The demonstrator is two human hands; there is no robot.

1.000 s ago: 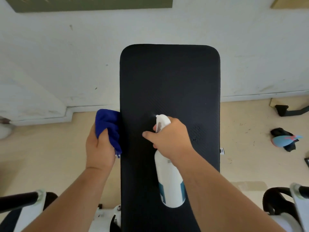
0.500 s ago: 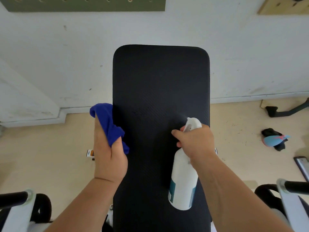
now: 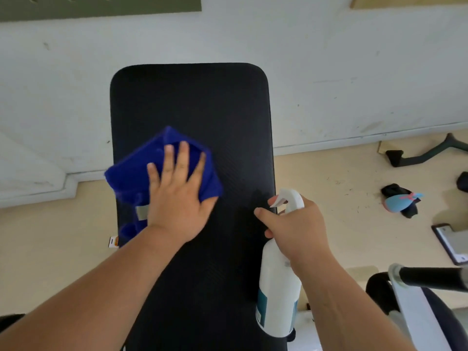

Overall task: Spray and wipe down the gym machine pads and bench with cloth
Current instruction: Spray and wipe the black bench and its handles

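Scuffed white wall (image 3: 329,59), textured black bench pad (image 3: 197,102), fuzzy blue cloth (image 3: 131,173)

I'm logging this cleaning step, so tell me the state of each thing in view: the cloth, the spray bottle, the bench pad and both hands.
blue cloth: spread on the bench pad, pinned under the left hand, one edge overhanging the pad's left side.
left hand: flat, fingers straight, pressing the cloth.
spray bottle: held at the pad's right edge.
right hand: gripping the bottle's neck.
bench pad: partly covered by the cloth.
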